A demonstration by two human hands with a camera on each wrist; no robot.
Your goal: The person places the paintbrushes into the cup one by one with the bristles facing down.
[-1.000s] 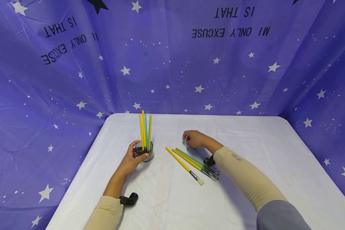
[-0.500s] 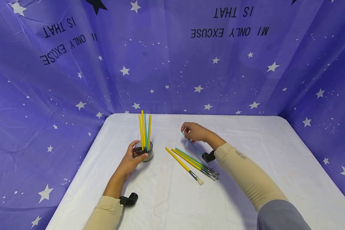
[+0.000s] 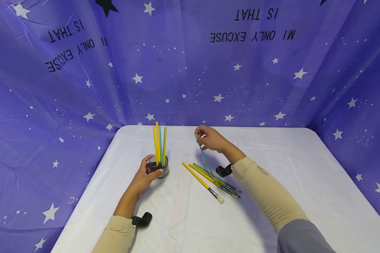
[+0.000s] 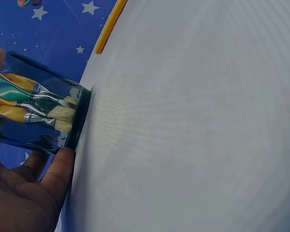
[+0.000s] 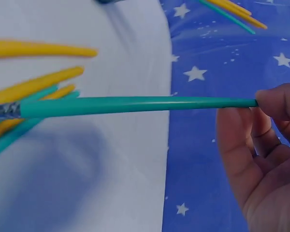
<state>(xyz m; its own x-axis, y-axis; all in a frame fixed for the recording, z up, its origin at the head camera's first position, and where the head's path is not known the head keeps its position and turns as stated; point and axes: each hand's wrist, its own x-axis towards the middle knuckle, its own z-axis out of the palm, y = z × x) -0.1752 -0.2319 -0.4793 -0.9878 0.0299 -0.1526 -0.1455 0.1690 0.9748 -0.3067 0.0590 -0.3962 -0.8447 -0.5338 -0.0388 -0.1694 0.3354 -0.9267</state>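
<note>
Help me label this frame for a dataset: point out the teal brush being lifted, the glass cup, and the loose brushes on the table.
teal brush [image 5: 135,104], right wrist view, middle of its handle.
glass cup [image 3: 158,166], head view, its side wall.
loose brushes [image 3: 206,177], head view, the yellow and teal handles where they bunch.

staged recording booth: star-print purple backdrop [image 3: 190,70] draped around white table [image 3: 272,147].

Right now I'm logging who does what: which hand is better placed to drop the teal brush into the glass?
Probably the right hand: it already pinches the teal brush by its end. The left hand grips the glass.
</note>
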